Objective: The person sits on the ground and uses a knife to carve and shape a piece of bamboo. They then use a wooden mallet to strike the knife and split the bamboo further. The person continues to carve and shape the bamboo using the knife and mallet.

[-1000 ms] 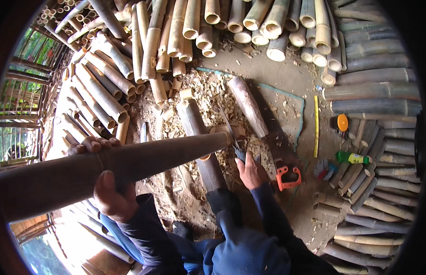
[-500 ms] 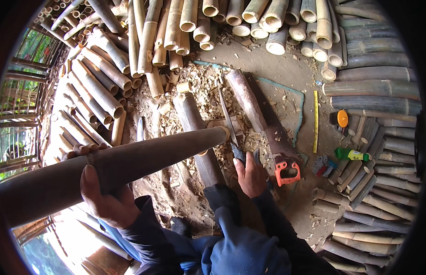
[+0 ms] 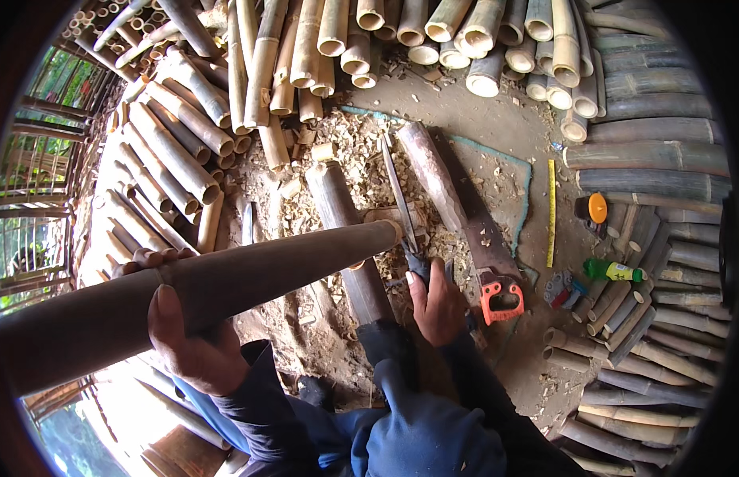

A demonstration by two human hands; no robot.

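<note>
Your left hand grips a long, dark bamboo pole, thumb on the near side and fingertips over the far side. The pole slants across in front of you, its pale cut end out beyond the middle of the work area, above a second bamboo length among the wood shavings. Your right hand is closed around the dark handle of a knife, whose blade points away from you, just beside that cut end; whether the two touch is hard to tell from here. To your right lie a partly stripped log, an orange-handled saw, a yellow measuring strip and a green bottle.
</note>
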